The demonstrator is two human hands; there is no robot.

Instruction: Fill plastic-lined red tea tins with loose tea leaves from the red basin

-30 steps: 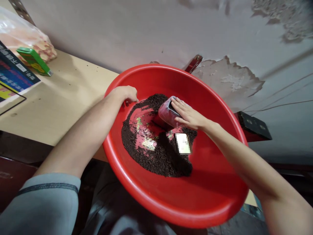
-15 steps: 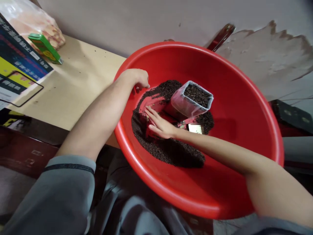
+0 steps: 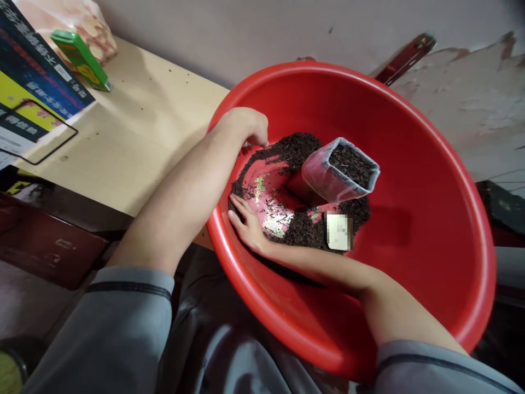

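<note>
A large red plastic basin (image 3: 435, 164) holds dark, crumbly potting soil (image 3: 305, 230). My left hand (image 3: 254, 128) hangs inside its left wall, fingers curled downward beside the soil's upper edge; whatever lies in them is hidden. Lower down, my right hand (image 3: 248, 224) is open with fingers apart, pressed against the soil along the near left wall. A translucent white plastic bag (image 3: 322, 169), filled with soil, stands in the basin with its mouth tilted right. Near it lies a small pale card-like piece (image 3: 339, 231), partly blurred out. Bare pinkish basin floor with gold print shows between the hands.
Left of the basin is a pale wooden tabletop (image 3: 151, 131) carrying a printed box (image 3: 36, 82), a slim green box (image 3: 82, 60) and a clear bag of contents (image 3: 96, 33). A wall with peeling paint (image 3: 471, 93) rises behind. A dark red bar (image 3: 406, 59) leans there.
My right hand has swept left and nearer, toward the basin's near left wall, uncovering more floor and the pale piece. The left hand stays curled in place. The view has shifted slightly.
</note>
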